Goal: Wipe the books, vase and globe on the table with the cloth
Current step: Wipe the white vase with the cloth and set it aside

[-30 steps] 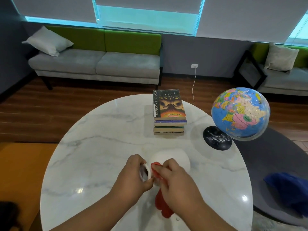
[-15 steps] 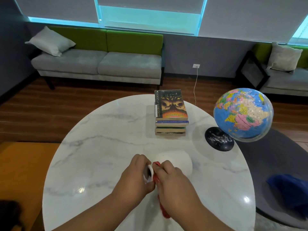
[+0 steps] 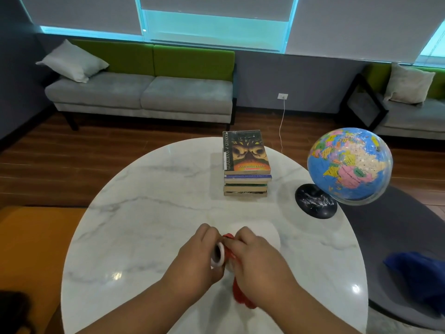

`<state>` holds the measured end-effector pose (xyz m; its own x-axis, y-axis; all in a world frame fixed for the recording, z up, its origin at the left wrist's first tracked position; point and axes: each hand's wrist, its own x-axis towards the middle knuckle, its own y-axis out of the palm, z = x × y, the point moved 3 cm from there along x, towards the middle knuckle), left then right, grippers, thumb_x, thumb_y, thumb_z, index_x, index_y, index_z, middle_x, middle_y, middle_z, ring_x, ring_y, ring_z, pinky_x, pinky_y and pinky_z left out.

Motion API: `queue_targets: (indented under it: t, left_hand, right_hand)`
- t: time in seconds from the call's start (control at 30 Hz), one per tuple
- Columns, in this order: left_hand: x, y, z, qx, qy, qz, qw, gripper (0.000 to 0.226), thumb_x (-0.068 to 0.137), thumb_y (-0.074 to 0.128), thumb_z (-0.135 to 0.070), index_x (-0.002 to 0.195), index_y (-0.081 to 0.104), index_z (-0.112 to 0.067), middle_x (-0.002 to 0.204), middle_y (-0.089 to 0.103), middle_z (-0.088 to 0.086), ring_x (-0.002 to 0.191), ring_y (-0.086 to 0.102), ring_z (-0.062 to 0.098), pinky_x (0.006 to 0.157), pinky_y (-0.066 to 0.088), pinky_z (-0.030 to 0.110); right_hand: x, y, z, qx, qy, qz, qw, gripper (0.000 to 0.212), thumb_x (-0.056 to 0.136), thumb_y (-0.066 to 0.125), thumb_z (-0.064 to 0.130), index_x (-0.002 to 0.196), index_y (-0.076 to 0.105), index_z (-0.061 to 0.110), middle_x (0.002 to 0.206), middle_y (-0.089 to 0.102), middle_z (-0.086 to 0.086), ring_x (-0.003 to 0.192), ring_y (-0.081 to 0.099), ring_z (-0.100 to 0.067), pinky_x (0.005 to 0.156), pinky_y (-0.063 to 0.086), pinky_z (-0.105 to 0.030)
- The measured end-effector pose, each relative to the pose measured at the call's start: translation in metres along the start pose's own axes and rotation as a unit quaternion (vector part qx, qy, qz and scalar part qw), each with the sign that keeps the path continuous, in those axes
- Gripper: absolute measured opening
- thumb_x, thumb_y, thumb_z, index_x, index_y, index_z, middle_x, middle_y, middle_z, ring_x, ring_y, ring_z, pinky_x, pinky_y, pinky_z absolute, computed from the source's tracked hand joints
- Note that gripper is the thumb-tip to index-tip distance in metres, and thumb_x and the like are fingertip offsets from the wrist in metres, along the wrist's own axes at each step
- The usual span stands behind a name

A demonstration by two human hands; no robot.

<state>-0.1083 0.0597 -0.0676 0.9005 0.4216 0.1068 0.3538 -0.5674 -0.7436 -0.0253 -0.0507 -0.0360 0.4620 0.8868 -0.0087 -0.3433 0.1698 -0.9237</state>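
A white vase (image 3: 266, 233) is tilted on its side above the near part of the round marble table (image 3: 149, 213), its mouth toward me. My left hand (image 3: 195, 259) grips the vase at its neck. My right hand (image 3: 260, 259) holds a red cloth (image 3: 240, 295) pressed against the vase's neck, and the cloth's tail hangs below the hand. A stack of several books (image 3: 246, 165) lies at the far middle of the table. A blue globe (image 3: 349, 165) on a black base (image 3: 315, 201) stands at the right edge.
A grey and green sofa (image 3: 144, 92) with a pillow stands against the far wall, and a second sofa (image 3: 409, 109) is at the right. A blue cloth (image 3: 419, 273) lies on the dark rug beside the table. An orange rug (image 3: 31, 249) lies at the left.
My right hand with the red cloth has shifted slightly along the vase's neck. My left hand keeps its grip and the vase stays tilted.
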Motion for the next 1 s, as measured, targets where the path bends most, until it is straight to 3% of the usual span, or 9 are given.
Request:
queue_targets:
  t: [0.1,0.2,0.33,0.4,0.57,0.63,0.7,0.9,1.0]
  left_hand:
    - [0.0,0.002,0.002,-0.013,-0.007,0.012,1.0,0.035,0.072,0.069,-0.022,0.099,0.047,-0.03,0.095,0.042,-0.02,0.078,0.052,0.006,0.071,0.048,0.026]
    - [-0.002,0.003,0.005,-0.105,-0.106,0.0,0.989,0.047,0.068,0.074,-0.025,0.103,0.046,-0.038,0.104,0.049,-0.023,0.088,0.057,0.003,0.075,0.053,0.024]
    - [0.001,0.002,0.015,-0.251,-0.307,0.003,0.918,0.039,0.074,0.077,-0.029,0.104,0.054,-0.02,0.097,0.061,-0.004,0.075,0.068,0.015,0.073,0.057,0.031]
    - [0.001,0.001,0.018,-0.322,-0.345,0.004,0.882,0.036,0.075,0.078,-0.024,0.102,0.059,-0.011,0.092,0.064,0.005,0.066,0.069,0.017,0.078,0.059,0.039]
    - [-0.002,0.001,0.015,-0.273,-0.332,-0.019,0.903,0.033,0.073,0.078,-0.022,0.099,0.058,-0.021,0.099,0.062,-0.003,0.07,0.071,0.02,0.07,0.057,0.03]
    - [-0.001,0.002,0.01,-0.238,-0.295,-0.028,0.925,0.033,0.07,0.079,-0.023,0.095,0.058,-0.025,0.096,0.063,-0.006,0.074,0.068,0.017,0.068,0.053,0.026]
    - [0.0,0.004,0.005,-0.224,-0.257,-0.033,0.94,0.032,0.067,0.08,-0.023,0.091,0.059,-0.027,0.093,0.064,-0.008,0.077,0.065,0.013,0.069,0.052,0.025]
    - [0.002,0.004,0.002,-0.156,-0.199,-0.031,0.967,0.039,0.066,0.082,-0.026,0.091,0.054,-0.034,0.098,0.058,-0.013,0.084,0.06,0.007,0.072,0.05,0.021]
    - [0.001,0.004,0.001,-0.132,-0.168,-0.018,0.977,0.039,0.067,0.08,-0.026,0.095,0.053,-0.033,0.1,0.054,-0.013,0.085,0.058,0.004,0.075,0.052,0.023]
  right_hand:
    - [0.018,-0.01,-0.028,0.017,0.106,-0.043,0.993,0.037,0.097,0.04,0.032,0.132,0.05,0.039,0.116,0.043,0.009,0.099,0.056,-0.018,0.083,0.047,-0.029]
    - [0.025,-0.01,-0.057,0.051,0.186,-0.035,0.981,0.037,0.099,0.041,0.029,0.134,0.052,0.033,0.114,0.043,0.009,0.097,0.058,-0.016,0.088,0.047,-0.027]
    - [0.016,-0.001,-0.067,0.117,0.181,-0.05,0.975,0.037,0.099,0.045,0.024,0.133,0.054,0.033,0.108,0.044,0.013,0.091,0.053,-0.007,0.082,0.039,-0.014]
    - [0.012,0.002,-0.065,0.124,0.176,-0.073,0.974,0.036,0.099,0.046,0.024,0.132,0.055,0.032,0.107,0.044,0.013,0.09,0.052,-0.006,0.081,0.038,-0.012]
    - [-0.006,0.007,-0.036,0.077,0.091,-0.085,0.989,0.043,0.095,0.04,0.032,0.136,0.049,0.032,0.113,0.043,0.013,0.097,0.053,-0.012,0.086,0.045,-0.022]
    - [-0.012,0.01,-0.015,0.043,0.023,-0.047,0.998,0.048,0.09,0.034,0.037,0.135,0.049,0.032,0.113,0.044,0.011,0.094,0.051,-0.016,0.079,0.049,-0.029]
    - [-0.01,0.009,-0.006,-0.001,-0.008,-0.033,0.999,0.044,0.09,0.044,0.032,0.133,0.048,0.033,0.112,0.043,0.01,0.091,0.05,-0.018,0.075,0.049,-0.032]
    - [0.015,-0.017,-0.047,0.043,0.143,-0.06,0.987,0.036,0.097,0.045,0.029,0.131,0.055,0.035,0.111,0.042,0.011,0.099,0.058,-0.013,0.089,0.046,-0.024]
    - [0.0,-0.013,-0.039,0.038,0.101,-0.041,0.993,0.038,0.095,0.049,0.027,0.131,0.054,0.034,0.111,0.043,0.012,0.096,0.056,-0.013,0.086,0.044,-0.022]
